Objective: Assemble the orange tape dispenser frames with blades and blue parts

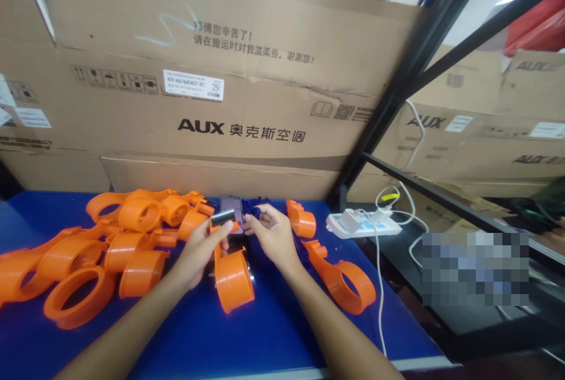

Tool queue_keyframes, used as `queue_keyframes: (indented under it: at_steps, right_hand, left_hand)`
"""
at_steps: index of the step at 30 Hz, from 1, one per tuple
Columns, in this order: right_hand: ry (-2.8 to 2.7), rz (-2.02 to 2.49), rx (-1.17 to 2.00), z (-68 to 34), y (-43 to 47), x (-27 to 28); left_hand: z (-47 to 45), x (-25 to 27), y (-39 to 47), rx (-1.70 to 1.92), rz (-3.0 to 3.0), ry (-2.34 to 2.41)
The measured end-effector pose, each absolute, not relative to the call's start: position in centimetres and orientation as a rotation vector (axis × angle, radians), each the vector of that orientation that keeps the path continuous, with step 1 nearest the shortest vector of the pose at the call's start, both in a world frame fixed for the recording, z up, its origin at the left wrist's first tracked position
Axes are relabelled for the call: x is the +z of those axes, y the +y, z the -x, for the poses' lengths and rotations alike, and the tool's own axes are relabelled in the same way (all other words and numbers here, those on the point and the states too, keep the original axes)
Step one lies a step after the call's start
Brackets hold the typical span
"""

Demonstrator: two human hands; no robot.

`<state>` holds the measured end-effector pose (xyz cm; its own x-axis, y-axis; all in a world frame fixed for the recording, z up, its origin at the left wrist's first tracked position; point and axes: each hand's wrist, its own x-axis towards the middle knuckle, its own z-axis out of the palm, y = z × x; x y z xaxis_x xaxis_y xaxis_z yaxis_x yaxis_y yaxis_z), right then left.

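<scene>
"What did the left hand [200,250] have?"

"It gripped an orange tape holder [235,283], thumb pressed near the upper end. The round part hung just below and to the right of the fingers, and a shiny black piece [223,218] showed right above the thumb."

"And the right hand [276,239]?"

"Its fingers were bent close together, just beside the top of that holder. Whether they pinched anything I couldn't tell; something dark blue showed at the tips, too blurred to make out."

"What lay around them?"

"A phone [230,206] just beyond the two hands, and a dark blue heap [260,253] below the right hand's fingers. More orange holders [143,212] were heaped left of the left hand, and two others [304,224] sat right of the right hand, one farther off and one nearer the person."

"Anything past those?"

"A white power strip [364,225] well to the right of the right hand, and a big cardboard box [247,92] behind everything, beyond both hands. The table [265,336] under them was blue."
</scene>
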<state>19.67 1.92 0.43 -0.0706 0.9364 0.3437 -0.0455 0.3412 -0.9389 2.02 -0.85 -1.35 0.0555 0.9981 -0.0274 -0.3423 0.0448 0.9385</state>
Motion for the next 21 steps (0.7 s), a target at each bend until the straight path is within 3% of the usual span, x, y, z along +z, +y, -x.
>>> queue_keyframes:
  at_steps: [9, 21]
  right_hand:
    - [-1.791, 0.999, 0.585, -20.2, 0.8, 1.0]
    - [-1.621, 0.933, 0.562, -18.7, -0.4, 0.2]
  left_hand:
    - [-1.2, -1.6, -0.4, 1.306, -1.044, 0.973]
    - [-1.0, -1.5, -0.3, 1.295, -1.162, 1.039]
